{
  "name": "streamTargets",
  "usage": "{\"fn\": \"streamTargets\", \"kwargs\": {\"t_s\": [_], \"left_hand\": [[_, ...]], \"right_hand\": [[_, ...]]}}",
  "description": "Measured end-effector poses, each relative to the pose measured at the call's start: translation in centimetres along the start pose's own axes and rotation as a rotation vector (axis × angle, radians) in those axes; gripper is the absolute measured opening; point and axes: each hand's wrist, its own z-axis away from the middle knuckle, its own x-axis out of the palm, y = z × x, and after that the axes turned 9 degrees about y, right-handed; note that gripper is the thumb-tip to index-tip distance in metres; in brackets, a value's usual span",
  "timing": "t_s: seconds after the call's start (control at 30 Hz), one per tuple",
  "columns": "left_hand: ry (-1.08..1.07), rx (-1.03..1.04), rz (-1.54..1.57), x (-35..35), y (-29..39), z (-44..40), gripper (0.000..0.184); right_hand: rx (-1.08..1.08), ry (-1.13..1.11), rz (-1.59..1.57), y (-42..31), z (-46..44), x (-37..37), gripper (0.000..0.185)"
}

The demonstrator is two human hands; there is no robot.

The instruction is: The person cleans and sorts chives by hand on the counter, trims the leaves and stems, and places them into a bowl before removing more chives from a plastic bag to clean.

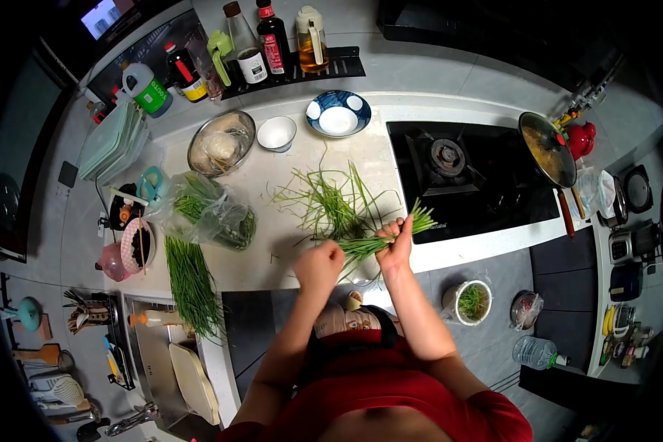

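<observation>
Right hand [395, 244]: closed around the green bunch [368, 248], stem ends fanning out toward the stove.
Left hand [319, 267]: closed, fingers curled in, beside the lower part of the bunch; whether a stem is pinched, cannot tell.
Green bunch: held slantwise above the front edge of the counter [261, 277].
Loose stems [330, 208]: tangled pile on the counter, just beyond the hands.
Plastic bags [227, 223]: left of the pile, greens inside.
Long-stemmed bundle [191, 283]: lying at the counter's front edge, near the sink [158, 372].
Bowls: blue-patterned bowl [339, 114], white bowl [276, 134] and metal bowl [222, 144] in a row behind.
Stove [473, 173]: right of the pile; lidded pan [547, 150] at its far right.
Bin [467, 303]: on the floor, green scraps inside.
</observation>
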Motion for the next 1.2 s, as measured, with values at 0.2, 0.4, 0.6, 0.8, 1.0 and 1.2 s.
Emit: {"fn": "streamTargets", "kwargs": {"t_s": [0.2, 0.4, 0.6, 0.8, 1.0, 1.2], "left_hand": [[0.151, 0.077, 0.020, -1.6, -4.0, -3.4, 0.013], [0.191, 0.156, 0.135, -1.1, -4.4, -3.5, 0.013], [0.080, 0.222, 0.383, -1.5, -1.9, -2.4, 0.017], [-0.037, 0.334, 0.449, -2.0, -1.1, -2.5, 0.025], [-0.159, 0.387, 0.404, -2.4, -0.9, -2.6, 0.021], [-0.210, 0.383, 0.430, -1.7, -1.4, -2.5, 0.018]], "right_hand": [[0.207, -0.018, -0.227, -2.6, -1.5, -0.8, 0.035], [0.321, -0.105, -0.327, -2.5, -1.8, -1.3, 0.035], [0.371, -0.153, -0.375, -2.0, -1.8, -1.3, 0.034], [0.400, -0.311, -0.337, -1.5, -1.5, -0.6, 0.033], [0.406, -0.370, -0.310, -1.6, -0.8, 0.2, 0.033], [0.412, -0.381, -0.311, -1.5, -1.0, -0.1, 0.034]]}}
